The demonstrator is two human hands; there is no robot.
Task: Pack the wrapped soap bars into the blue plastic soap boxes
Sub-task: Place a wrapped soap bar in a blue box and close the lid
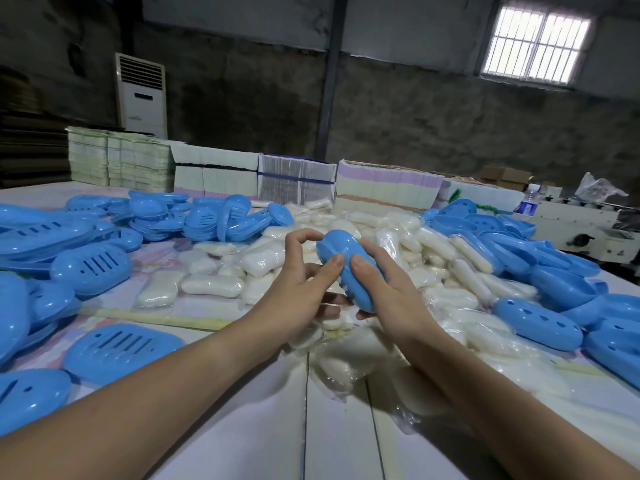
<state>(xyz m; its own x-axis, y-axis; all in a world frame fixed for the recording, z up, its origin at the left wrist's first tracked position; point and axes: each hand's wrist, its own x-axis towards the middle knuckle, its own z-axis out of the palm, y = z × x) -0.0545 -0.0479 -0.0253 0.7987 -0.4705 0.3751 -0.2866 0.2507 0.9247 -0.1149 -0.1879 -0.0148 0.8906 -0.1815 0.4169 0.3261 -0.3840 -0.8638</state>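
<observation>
**Dim room, one bright window**

Daylight comes from the barred window, which is overexposed. The walls stay dark and grainy. The table is lit evenly, with soft shadows. Wide-angle distortion bends the edges. The plastic wrapping shows little glare.
</observation>
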